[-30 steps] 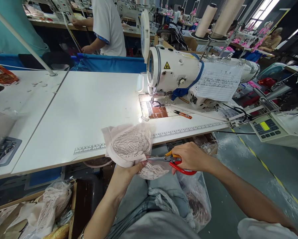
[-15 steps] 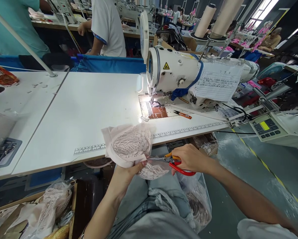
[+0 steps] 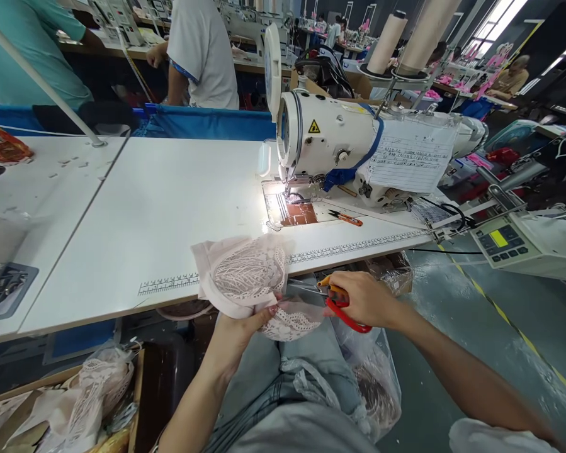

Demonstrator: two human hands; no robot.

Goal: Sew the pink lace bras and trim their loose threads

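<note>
A pale pink lace bra hangs over the front edge of the sewing table, one cup on the tabletop and another lower, above my lap. My left hand pinches it near the middle, thumb on top. My right hand is closed around the handles of red and orange scissors. Their blades point left, just above the lower lace cup and close to my left fingertips. Whether the blades touch the fabric I cannot tell.
A white sewing machine with a lit needle area stands behind the bra. Orange thread snips lie on the white table. A control box is at the right. A box of lace pieces sits low at left.
The scissors have shifted slightly up and away from the fabric, and their blades look more apart. My left hand and the bra stay nearly where they were.
</note>
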